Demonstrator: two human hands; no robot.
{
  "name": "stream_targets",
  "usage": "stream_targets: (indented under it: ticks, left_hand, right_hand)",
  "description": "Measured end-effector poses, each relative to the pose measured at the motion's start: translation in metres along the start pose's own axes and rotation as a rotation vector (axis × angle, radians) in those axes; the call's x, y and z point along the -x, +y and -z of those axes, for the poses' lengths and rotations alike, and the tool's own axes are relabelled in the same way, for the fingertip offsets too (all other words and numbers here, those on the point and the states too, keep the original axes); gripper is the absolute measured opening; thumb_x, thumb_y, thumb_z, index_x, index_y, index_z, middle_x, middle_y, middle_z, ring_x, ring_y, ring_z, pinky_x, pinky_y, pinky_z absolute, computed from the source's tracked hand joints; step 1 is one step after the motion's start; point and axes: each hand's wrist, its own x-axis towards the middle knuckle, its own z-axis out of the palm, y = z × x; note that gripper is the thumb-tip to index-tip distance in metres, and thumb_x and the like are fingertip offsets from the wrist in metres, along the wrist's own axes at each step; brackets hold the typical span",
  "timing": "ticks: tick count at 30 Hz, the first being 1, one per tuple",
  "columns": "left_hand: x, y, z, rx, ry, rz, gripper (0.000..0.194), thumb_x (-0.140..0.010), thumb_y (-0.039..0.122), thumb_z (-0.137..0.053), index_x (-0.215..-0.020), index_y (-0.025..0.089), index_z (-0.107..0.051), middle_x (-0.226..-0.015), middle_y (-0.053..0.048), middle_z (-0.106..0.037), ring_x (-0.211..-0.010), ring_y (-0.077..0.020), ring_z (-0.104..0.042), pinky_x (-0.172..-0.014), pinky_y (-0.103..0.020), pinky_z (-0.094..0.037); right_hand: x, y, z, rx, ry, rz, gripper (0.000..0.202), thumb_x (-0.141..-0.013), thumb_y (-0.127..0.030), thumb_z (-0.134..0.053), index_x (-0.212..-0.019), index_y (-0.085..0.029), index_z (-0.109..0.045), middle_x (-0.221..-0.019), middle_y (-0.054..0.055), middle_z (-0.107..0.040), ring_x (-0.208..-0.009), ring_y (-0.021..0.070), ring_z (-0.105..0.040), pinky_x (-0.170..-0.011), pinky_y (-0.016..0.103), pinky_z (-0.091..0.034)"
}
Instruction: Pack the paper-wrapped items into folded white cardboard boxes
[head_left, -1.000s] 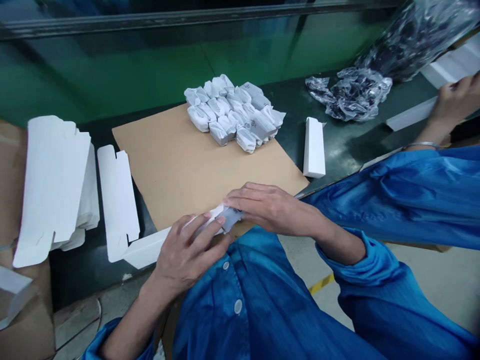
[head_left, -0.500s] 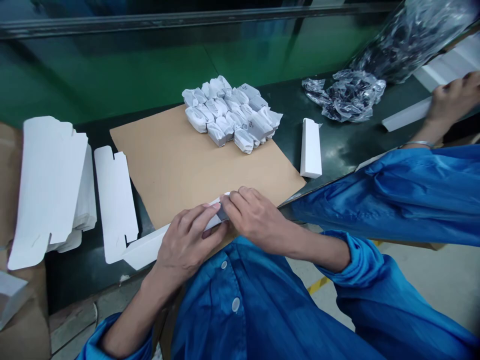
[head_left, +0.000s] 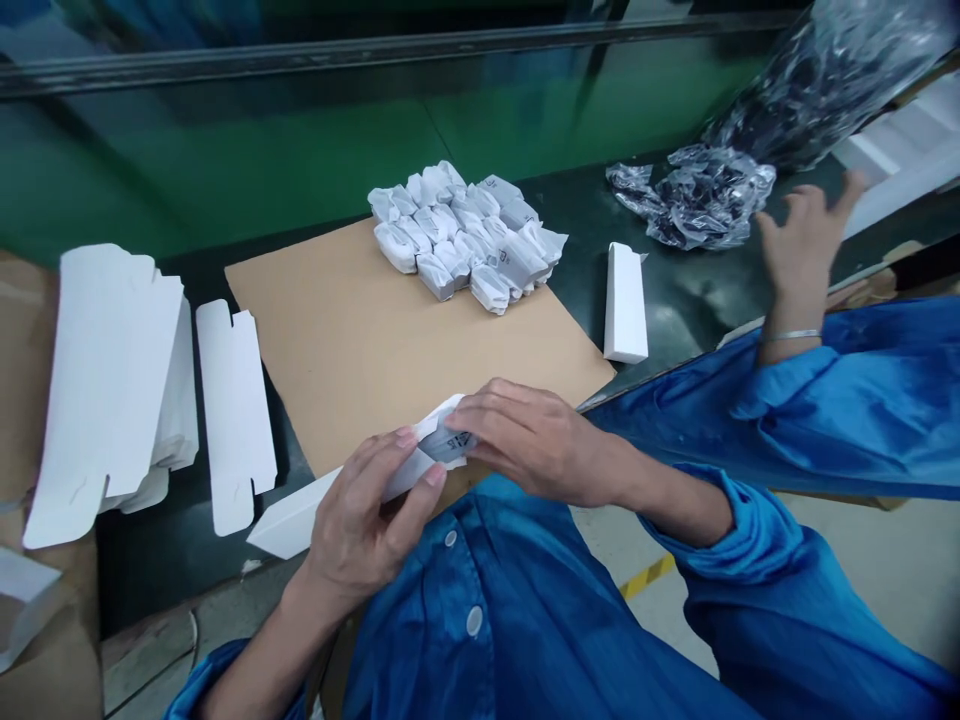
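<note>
My left hand (head_left: 360,515) wraps round a long narrow white carton (head_left: 294,515), which slants across the front edge of the cardboard sheet. At the carton's open right end, a white-wrapped packet (head_left: 448,442) with dark print shows between the flaps. The fingers of my right hand (head_left: 536,440) are closed on the packet and partly cover it. How far it sits inside the carton I cannot tell. Beyond my hands, a cluster of similar wrapped packets (head_left: 457,235) lies on the brown cardboard sheet (head_left: 337,330).
Flat white cartons (head_left: 112,370) are stacked at the left, with a single flat carton (head_left: 234,415) beside them. A folded white carton (head_left: 625,305) stands right of the sheet. Crumpled clear plastic (head_left: 697,195) lies behind it. A co-worker's hand (head_left: 802,240) reaches in at the right.
My right hand has shifted slightly right, and more of the packet's printed side shows at the carton's end. The co-worker's hand has moved left, its fingers now spread.
</note>
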Motion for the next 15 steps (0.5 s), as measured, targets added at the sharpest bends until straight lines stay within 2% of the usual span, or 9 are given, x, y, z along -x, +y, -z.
stream_targets:
  ticks: [4, 8, 11, 13, 15]
  left_hand:
    - [0.002, 0.002, -0.004, -0.016, 0.017, 0.039, 0.074, -0.075, -0.002, -0.073, -0.139, 0.016, -0.043, -0.132, -0.018, -0.052, -0.119, -0.0272, -0.061, -0.095, -0.041, -0.060]
    - [0.004, 0.002, -0.007, -0.043, 0.002, 0.036, 0.078, -0.078, 0.002, -0.073, -0.145, 0.022, -0.038, -0.138, -0.017, -0.051, -0.124, -0.0279, -0.058, -0.095, -0.042, -0.060]
    - [0.006, 0.003, -0.009, -0.052, -0.014, 0.022, 0.084, -0.075, 0.003, -0.076, -0.147, 0.019, -0.035, -0.146, -0.021, -0.044, -0.128, -0.0309, -0.056, -0.097, -0.045, -0.059]
    - [0.007, 0.004, -0.010, -0.036, -0.022, 0.014, 0.082, -0.075, 0.003, -0.075, -0.145, 0.021, -0.038, -0.149, -0.021, -0.041, -0.128, -0.0302, -0.057, -0.097, -0.044, -0.059]
    - [0.006, 0.007, -0.010, -0.010, -0.019, -0.007, 0.074, -0.076, 0.002, -0.073, -0.140, 0.024, -0.043, -0.151, -0.018, -0.041, -0.128, -0.0277, -0.057, -0.097, -0.041, -0.059]
  right_hand:
    - [0.002, -0.009, -0.003, 0.093, 0.057, 0.013, 0.034, -0.097, -0.012, -0.048, -0.130, -0.005, -0.050, -0.110, 0.016, -0.070, -0.098, 0.0218, -0.064, -0.088, 0.036, -0.057]
    - [0.004, -0.020, -0.015, 0.016, 0.092, -0.099, 0.049, -0.098, -0.012, -0.046, -0.146, -0.010, -0.038, -0.118, 0.015, -0.069, -0.100, 0.0215, -0.064, -0.090, 0.038, -0.056]
    - [0.006, -0.018, -0.023, -0.391, 0.126, -0.392, 0.054, -0.094, -0.017, -0.058, -0.146, -0.018, -0.042, -0.118, 0.010, -0.069, -0.098, 0.0175, -0.065, -0.090, 0.035, -0.057]
    - [0.008, -0.013, -0.028, -0.742, 0.175, -0.612, 0.053, -0.087, -0.021, -0.070, -0.136, -0.018, -0.052, -0.104, 0.006, -0.071, -0.086, 0.0136, -0.066, -0.082, 0.030, -0.058]
    - [0.010, -0.010, -0.031, -0.990, 0.231, -0.765, 0.048, -0.080, -0.020, -0.077, -0.125, -0.017, -0.060, -0.094, 0.003, -0.070, -0.078, 0.0108, -0.065, -0.076, 0.026, -0.057]
